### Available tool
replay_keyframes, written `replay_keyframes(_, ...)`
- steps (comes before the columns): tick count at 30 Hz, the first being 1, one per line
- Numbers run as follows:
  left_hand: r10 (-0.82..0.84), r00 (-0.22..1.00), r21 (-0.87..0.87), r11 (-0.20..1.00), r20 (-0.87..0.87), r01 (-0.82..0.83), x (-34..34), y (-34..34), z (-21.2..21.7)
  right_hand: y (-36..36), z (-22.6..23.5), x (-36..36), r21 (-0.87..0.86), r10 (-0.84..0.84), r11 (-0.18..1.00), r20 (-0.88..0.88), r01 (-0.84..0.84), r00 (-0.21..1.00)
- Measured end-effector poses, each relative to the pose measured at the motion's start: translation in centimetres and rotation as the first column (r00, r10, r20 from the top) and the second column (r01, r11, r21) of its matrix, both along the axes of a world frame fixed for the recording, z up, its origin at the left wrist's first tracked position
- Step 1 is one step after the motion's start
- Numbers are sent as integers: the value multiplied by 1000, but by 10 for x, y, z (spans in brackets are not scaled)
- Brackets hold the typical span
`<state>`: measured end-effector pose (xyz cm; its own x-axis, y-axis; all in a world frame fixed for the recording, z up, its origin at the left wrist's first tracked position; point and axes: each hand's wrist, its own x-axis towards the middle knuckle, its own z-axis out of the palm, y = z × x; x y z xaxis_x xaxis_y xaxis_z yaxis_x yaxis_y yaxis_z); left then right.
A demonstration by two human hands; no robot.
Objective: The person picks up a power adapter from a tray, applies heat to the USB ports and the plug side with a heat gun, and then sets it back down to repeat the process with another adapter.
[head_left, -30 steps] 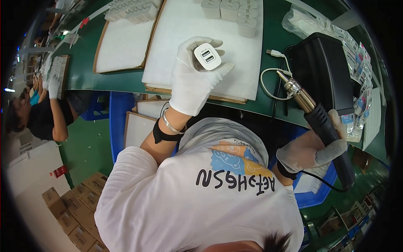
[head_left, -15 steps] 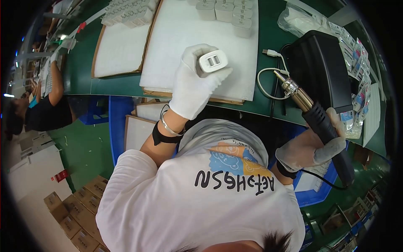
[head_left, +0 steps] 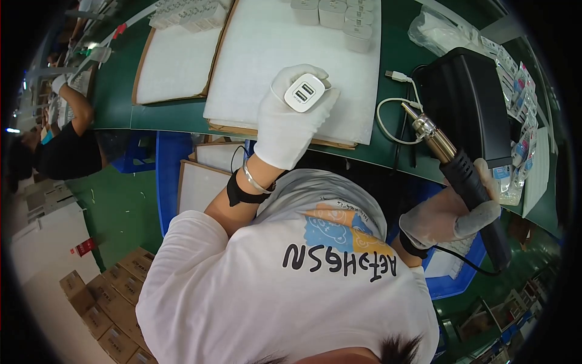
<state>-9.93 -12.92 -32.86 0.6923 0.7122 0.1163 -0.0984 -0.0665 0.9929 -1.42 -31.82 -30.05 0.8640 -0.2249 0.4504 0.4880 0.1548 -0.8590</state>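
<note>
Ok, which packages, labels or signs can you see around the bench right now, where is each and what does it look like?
Cardboard cartons: stacked on the floor at lower left, brown, box-shaped.
Red label: on a white surface at the left, small red rectangle.
Clear plastic bag: on the green bench at upper right, crumpled, holding white contents.
Small packets: along the bench's right edge, clear sleeves with coloured print.
No screens in view.

Operator wears a white short-sleeve T-shirt, back print: dark lettering under a blue and orange graphic. White fabric glove on left hand (head_left: 291, 121), thin pale glove on right hand (head_left: 445, 218). Left wrist: silver bangle plus black strap. Right wrist: black band. Dark hair.
</note>
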Motion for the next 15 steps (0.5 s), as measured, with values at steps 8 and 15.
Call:
replay_keyframes(8,4,1000,74,997,16,-5,2,-1,-5,2,-2,3,77,-30,997,-17,31,999)
replay_keyframes(15,-86,995,-41,996,-42,85,3,1,1,2,1,1,65,-18,998,-27,20,999)
